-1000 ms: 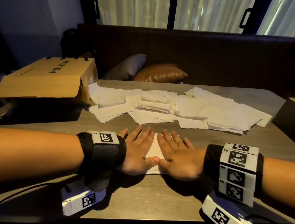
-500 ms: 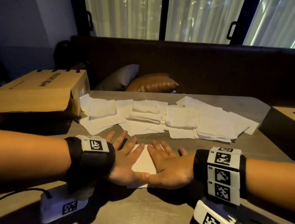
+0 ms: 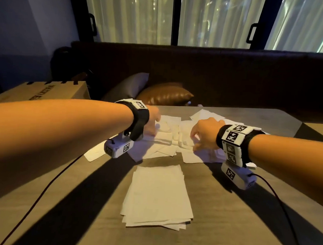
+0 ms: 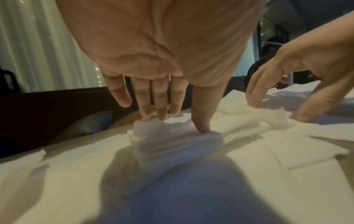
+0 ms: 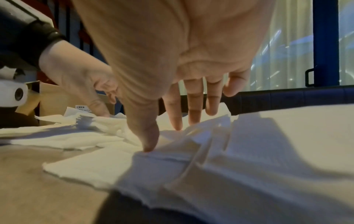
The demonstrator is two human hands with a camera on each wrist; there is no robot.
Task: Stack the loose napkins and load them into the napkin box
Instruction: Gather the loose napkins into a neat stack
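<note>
- I am seeing one squared stack of white paper napkins (image 3: 158, 194) lying flat on the grey-brown table (image 3: 236, 218), its long axis running away from me.
- Beyond it, the scattered white loose napkins (image 3: 167, 139) are spreading crosswise, too many and too overlapped to count.
- My left hand (image 3: 151, 122) is pinching a small wad of them between thumb and fingers (image 4: 161, 106).
- My right hand (image 3: 204, 132) is pinching another bunch, thumb (image 5: 149, 136) down against it.
- One tan cardboard box (image 3: 45, 90) is sitting far left; one dark box (image 3: 315, 132) is showing at the right edge.
</note>
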